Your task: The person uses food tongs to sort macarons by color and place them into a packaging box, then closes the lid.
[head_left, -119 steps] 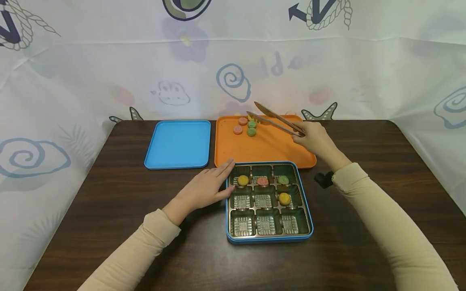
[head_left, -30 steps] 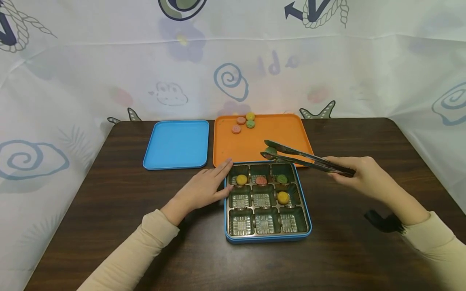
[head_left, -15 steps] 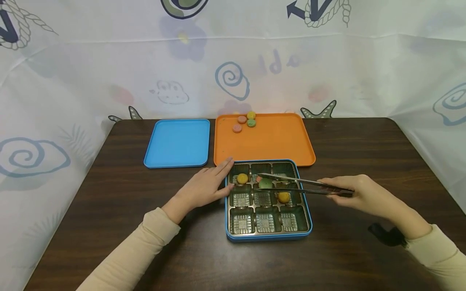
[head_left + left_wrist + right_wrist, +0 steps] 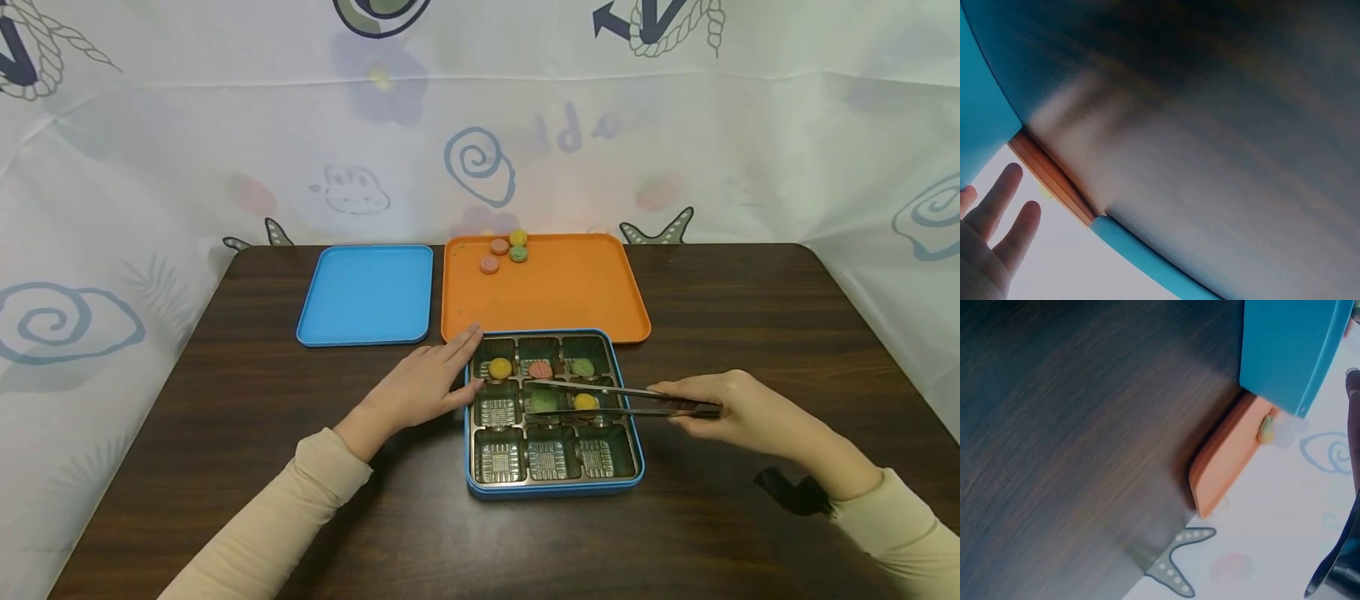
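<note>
My right hand (image 4: 750, 421) grips metal tongs (image 4: 637, 412) that reach in from the right over a blue-edged box (image 4: 555, 492). Between the tong arms a green macaron (image 4: 543, 401) sits in the middle compartment; whether the tongs still touch it I cannot tell. My left hand (image 4: 420, 383) rests against the box's left edge, fingers extended. The back row of compartments holds a yellow macaron (image 4: 500, 368), a pink macaron (image 4: 540, 369) and another green macaron (image 4: 582, 367). A second yellow macaron (image 4: 585, 402) lies in the middle row's right compartment, partly behind the tongs.
Behind the box lies an orange tray (image 4: 570, 287) bearing two pink macarons (image 4: 489, 264), a green one and a yellow one. To its left is a blue tray (image 4: 366, 296). A printed white cloth (image 4: 480, 100) hangs behind the dark wooden table (image 4: 225, 400).
The right hand has brought the green macaron in the tongs from the orange tray, over the box, down into the middle compartment. The left hand has stayed at the box's edge.
</note>
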Tool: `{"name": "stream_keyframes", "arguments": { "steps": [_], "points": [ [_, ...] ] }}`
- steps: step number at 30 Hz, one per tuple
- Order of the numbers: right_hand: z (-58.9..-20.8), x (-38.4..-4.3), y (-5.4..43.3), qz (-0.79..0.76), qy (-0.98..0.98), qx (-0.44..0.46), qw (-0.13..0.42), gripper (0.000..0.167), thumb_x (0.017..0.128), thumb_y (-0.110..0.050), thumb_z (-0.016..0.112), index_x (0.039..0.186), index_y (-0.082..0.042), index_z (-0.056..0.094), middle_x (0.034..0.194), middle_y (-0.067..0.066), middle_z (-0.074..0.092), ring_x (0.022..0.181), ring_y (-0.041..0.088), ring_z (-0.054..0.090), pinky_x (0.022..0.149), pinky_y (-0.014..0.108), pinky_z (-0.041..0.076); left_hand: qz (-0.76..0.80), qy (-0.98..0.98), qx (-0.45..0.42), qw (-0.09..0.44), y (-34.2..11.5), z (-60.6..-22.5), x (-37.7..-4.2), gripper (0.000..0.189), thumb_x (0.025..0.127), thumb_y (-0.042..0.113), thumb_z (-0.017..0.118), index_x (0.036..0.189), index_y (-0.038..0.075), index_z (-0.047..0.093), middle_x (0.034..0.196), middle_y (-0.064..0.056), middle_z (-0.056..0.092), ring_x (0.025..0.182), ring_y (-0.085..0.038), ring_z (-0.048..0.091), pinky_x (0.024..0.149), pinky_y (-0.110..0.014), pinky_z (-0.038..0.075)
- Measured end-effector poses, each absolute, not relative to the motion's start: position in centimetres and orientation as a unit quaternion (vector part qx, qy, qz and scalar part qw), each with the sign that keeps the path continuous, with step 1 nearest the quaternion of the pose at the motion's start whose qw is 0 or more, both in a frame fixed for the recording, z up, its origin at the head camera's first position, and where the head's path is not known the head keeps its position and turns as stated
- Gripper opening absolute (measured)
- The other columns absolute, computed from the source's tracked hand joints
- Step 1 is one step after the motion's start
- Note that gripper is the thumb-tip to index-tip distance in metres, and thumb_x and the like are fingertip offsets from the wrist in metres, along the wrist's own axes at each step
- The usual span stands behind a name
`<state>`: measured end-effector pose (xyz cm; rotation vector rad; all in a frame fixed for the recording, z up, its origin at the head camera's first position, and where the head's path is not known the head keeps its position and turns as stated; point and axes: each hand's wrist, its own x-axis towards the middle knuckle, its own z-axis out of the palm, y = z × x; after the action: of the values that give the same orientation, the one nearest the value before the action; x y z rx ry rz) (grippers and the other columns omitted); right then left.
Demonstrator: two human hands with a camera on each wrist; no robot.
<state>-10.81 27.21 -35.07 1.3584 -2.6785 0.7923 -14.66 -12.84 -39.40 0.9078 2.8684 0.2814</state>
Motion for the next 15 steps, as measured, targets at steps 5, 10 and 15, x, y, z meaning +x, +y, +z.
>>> {"name": "stream_keyframes", "arguments": {
  "steps": [5, 10, 15],
  "points": [
    [-35.14, -10.85, 27.18, 0.264, -0.860, 0.436, 0.009, 0.051, 0.073, 0.006, 0.075, 0.122, -0.007, 0.065, 0.100, 0.013, 0.073, 0.063, -0.013, 0.047, 0.048, 0.004, 0.032, 0.092, 0.947, 0.300, 0.062, -12.87, -39.41, -14.67, 0.072, 0.099, 0.053, 0.034, 0.155, 0.013, 0.014, 0.161, -0.003, 0.018, 0.129, -0.028, 0.052, 0.112, -0.047, 0.035],
    [-35.10, -11.00, 27.18, 0.276, -0.856, 0.438, 0.013, 0.054, 0.072, 0.008, 0.075, 0.124, -0.006, 0.064, 0.099, 0.014, 0.073, 0.071, -0.011, 0.059, 0.049, 0.005, 0.036, 0.092, 0.947, 0.300, 0.062, -12.87, -39.51, -14.75, 0.072, 0.099, 0.053, 0.034, 0.155, 0.013, 0.013, 0.161, -0.002, 0.017, 0.130, -0.028, 0.051, 0.112, -0.048, 0.035],
    [-34.82, -11.64, 27.08, 0.282, -0.854, 0.436, 0.037, 0.057, 0.071, 0.008, 0.076, 0.124, -0.007, 0.064, 0.095, 0.011, 0.073, 0.069, -0.009, 0.059, 0.050, 0.005, 0.038, 0.093, 0.948, 0.298, 0.063, -12.86, -39.53, -14.76, 0.072, 0.099, 0.053, 0.035, 0.155, 0.014, 0.012, 0.161, -0.002, 0.017, 0.129, -0.028, 0.052, 0.112, -0.048, 0.034]
  ]
}}
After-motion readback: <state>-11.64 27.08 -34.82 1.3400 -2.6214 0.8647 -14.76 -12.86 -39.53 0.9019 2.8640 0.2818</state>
